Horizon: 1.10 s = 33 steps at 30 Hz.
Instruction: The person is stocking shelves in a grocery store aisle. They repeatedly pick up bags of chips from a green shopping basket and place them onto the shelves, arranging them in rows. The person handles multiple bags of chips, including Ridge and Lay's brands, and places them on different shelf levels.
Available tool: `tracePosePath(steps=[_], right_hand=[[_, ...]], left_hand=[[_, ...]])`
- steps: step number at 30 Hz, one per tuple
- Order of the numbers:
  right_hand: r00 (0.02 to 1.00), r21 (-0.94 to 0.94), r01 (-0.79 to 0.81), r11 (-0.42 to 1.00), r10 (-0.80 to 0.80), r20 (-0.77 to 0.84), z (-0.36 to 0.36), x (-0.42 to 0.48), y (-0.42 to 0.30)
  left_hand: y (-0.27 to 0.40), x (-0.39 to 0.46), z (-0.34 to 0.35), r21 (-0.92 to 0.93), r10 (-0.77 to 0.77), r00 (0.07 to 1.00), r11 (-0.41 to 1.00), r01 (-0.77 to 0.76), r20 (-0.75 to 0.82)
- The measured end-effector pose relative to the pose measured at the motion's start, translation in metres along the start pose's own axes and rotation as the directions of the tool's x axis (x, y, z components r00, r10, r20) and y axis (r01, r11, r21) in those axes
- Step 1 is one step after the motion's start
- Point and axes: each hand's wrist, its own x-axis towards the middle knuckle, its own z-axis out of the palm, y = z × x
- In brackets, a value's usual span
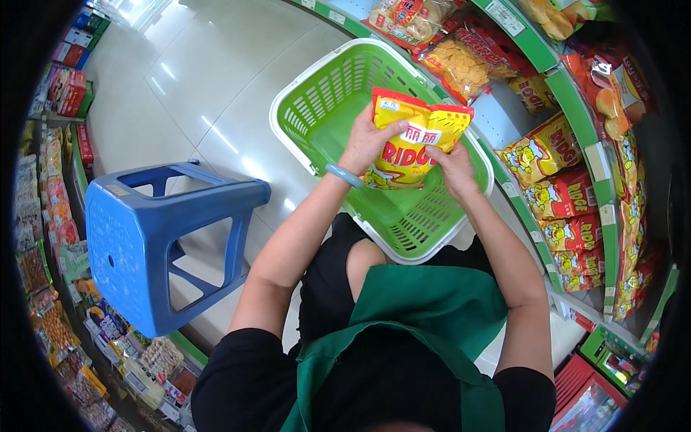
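Both my hands hold one yellow and red snack bag (413, 154) upright over a green plastic shopping basket (334, 116) with a white rim. My left hand (372, 137) grips the bag's left side, thumb on its front; a pale bangle (344, 175) circles that wrist. On the bag's right edge is my right hand (456, 164), its thumb pressed to the front. The part of the basket floor that shows holds nothing; the bag and my hands hide some of it. Similar yellow bags (542, 148) and red bags (564, 191) lie stacked on the shelf at the right.
A blue plastic stool (116, 254) stands on the tiled floor (227, 70) at the left. Green-edged shelves (580, 108) with snack bags curve along the right, close to the basket. Another shelf of packaged snacks (56, 324) runs along the far left.
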Motion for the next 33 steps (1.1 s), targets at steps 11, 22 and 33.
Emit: tracePosePath(steps=[11,22,33], right_hand=[[0.994,0.121,0.043,0.992,-0.03,-0.108,-0.011,0.006,0.003],[0.972,0.04,0.055,0.998,-0.044,-0.232,-0.006,0.018,-0.009],[0.956,0.255,-0.076,0.964,0.143,-0.257,0.002,0.023,-0.018]], left_hand=[[-0.018,-0.005,-0.002,0.039,0.065,0.992,0.997,-0.061,-0.107],[-0.019,-0.012,-0.016,-0.023,0.07,0.971,0.997,-0.077,-0.23],[-0.024,-0.019,-0.004,-0.137,-0.028,0.997,0.99,0.018,-0.068]])
